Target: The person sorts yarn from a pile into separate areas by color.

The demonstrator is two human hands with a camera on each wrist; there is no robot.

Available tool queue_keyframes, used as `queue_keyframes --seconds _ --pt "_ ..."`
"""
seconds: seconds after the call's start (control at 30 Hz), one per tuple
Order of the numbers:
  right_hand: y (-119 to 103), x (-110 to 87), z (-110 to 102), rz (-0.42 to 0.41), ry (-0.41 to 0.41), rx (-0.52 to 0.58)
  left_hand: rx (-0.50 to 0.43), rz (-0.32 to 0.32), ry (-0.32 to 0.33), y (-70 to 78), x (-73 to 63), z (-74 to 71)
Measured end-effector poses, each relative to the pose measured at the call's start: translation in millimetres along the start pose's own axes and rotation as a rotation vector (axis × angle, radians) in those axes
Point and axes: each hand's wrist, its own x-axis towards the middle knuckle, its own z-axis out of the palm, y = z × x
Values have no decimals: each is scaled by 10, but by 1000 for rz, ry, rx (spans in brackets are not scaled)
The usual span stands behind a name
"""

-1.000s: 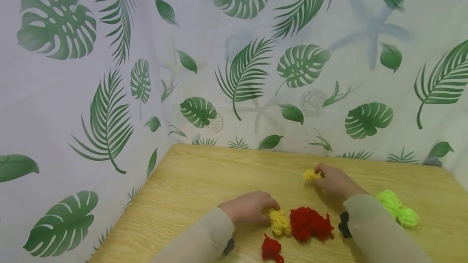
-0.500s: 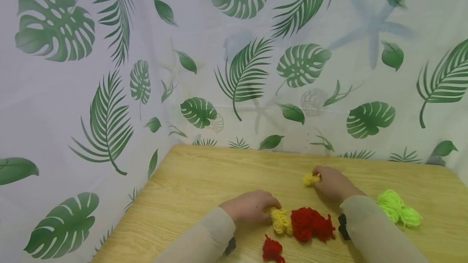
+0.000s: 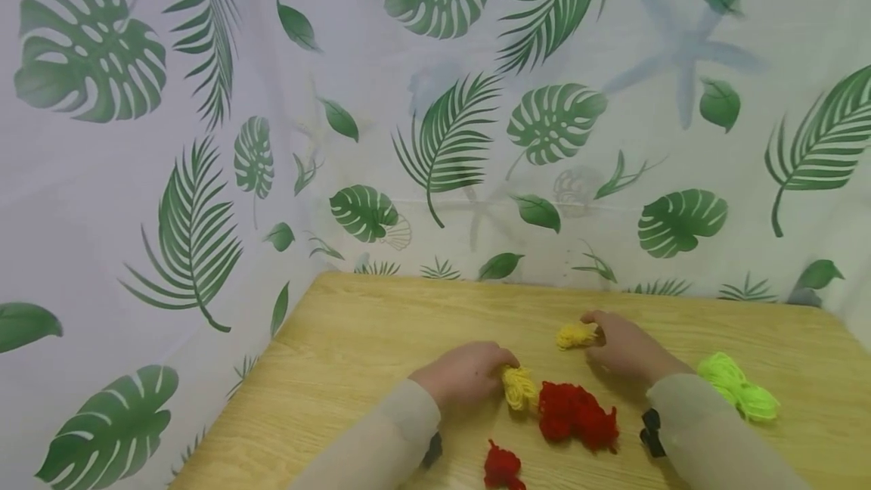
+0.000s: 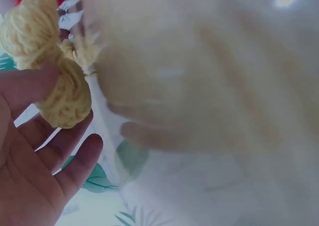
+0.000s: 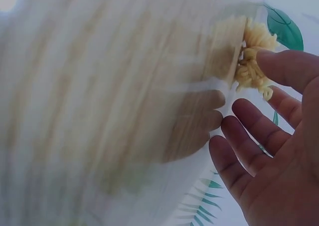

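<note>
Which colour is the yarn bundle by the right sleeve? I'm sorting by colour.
Neon green yarn bundle, clearest in the head view.

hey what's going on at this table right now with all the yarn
A person works at a light wooden table with both hands. The left hand pinches a yellow yarn bundle beside a big red yarn clump. The right hand holds a smaller yellow yarn tuft farther back. A small red yarn bundle lies at the near edge, and a neon green yarn bundle lies to the right.
</note>
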Motion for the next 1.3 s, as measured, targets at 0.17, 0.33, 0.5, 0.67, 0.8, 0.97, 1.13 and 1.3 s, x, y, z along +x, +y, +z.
queue_keyframes --seconds 0.17,0.33,0.5,0.67,0.8,0.97,1.13,1.3 --pt "19 -70 -14 -13 8 28 56 -25 30 -12 129 -87" --pt "39 -112 -26 -12 15 47 41 -85 68 19 318 -139" --pt "48 -136 -30 -20 15 56 32 -148 109 62 547 -50" --pt "90 -152 -28 -25 24 60 67 -166 135 97 787 121" --pt "125 -151 -12 -12 32 57 103 -176 135 186 894 179" --pt "126 -160 -19 -4 31 69 152 -205 139 273 944 220" --pt "112 -168 -42 -4 34 83 152 -211 116 295 931 259" --pt "80 -186 -61 -20 47 85 121 -198 103 299 840 226"
